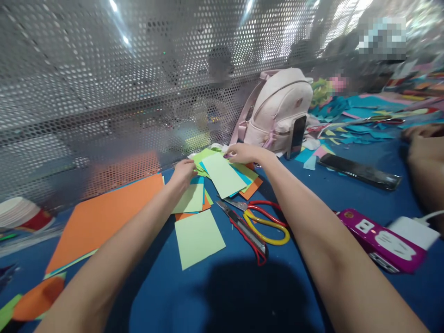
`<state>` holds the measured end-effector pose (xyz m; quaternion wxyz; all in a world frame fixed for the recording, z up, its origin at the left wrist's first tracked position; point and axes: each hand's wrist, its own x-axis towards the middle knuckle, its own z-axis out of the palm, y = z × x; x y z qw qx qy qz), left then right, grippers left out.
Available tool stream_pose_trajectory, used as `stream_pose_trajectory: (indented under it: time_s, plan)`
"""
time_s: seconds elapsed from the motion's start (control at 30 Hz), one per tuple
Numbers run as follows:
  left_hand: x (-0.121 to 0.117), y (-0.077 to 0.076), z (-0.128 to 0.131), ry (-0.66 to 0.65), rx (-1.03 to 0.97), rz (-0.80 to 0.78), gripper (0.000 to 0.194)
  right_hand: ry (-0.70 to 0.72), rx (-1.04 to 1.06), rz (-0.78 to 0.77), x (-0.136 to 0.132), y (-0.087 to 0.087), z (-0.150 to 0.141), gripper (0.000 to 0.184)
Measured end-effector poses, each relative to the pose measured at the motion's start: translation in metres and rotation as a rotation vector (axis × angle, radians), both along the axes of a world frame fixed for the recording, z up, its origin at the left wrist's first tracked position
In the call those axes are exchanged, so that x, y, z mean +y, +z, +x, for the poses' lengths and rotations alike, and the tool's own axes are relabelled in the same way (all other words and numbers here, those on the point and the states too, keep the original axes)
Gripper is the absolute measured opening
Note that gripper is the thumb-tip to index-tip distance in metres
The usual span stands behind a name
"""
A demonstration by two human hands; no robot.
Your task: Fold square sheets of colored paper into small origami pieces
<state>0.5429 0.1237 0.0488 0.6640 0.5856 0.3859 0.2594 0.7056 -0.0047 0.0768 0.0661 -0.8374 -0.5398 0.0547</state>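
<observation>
Both of my hands are at a loose pile of coloured paper by the metal screen. My left hand (183, 174) has its fingers curled at the left edge of bright green paper (204, 156), above a small stack of cut paper (190, 200). Bent fingers of my right hand (243, 153) grip the far side of the pile, beside a pale green rectangle of paper (224, 175); their tips are partly hidden. Nearer me lie a pale green square (199, 238), a utility knife (244, 229) and scissors with red and yellow handles (268, 224).
A perforated metal screen (121, 101) borders the blue table (166, 296). Large orange sheets (107, 217) and paper cups (26, 215) lie left. Rightward are a pink backpack (282, 108), a phone (297, 135), a black packet (359, 171), a purple power strip (381, 240) and another person's arm (426, 162).
</observation>
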Motion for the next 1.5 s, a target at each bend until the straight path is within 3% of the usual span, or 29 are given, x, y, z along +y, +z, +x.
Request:
stream_pose_trajectory:
  time_s: [0.17, 0.3, 0.43, 0.77, 0.9, 1.07, 1.23, 1.5]
  plan:
    - [-0.046, 0.003, -0.028, -0.107, 0.022, -0.097, 0.032, -0.102, -0.006, -0.024, -0.012, 0.012, 0.005, 0.032]
    - [-0.070, 0.001, -0.025, -0.165, 0.026, -0.182, 0.032, -0.129, 0.055, -0.067, -0.016, 0.013, 0.003, 0.026]
    - [-0.073, 0.001, -0.013, -0.159, -0.017, -0.255, 0.033, -0.103, 0.122, -0.101, -0.013, 0.012, -0.004, 0.020]
    - [-0.080, -0.003, -0.014, -0.136, -0.039, -0.368, 0.031, -0.146, 0.245, -0.174, -0.018, 0.017, -0.006, 0.031]
    - [-0.088, -0.001, -0.011, -0.164, -0.012, -0.399, 0.030, -0.099, 0.315, -0.234, -0.017, 0.012, -0.004, 0.028]
    - [-0.094, 0.001, -0.006, -0.157, -0.036, -0.412, 0.032, -0.034, 0.284, -0.201, -0.018, 0.014, -0.004, 0.026]
    - [-0.099, 0.006, -0.005, -0.115, -0.151, -0.411, 0.021, 0.010, 0.158, -0.117, -0.022, 0.029, -0.010, 0.022]
    - [-0.117, 0.030, -0.020, -0.145, -0.349, -0.447, 0.040, 0.077, -0.035, 0.012, -0.043, 0.068, -0.034, 0.024]
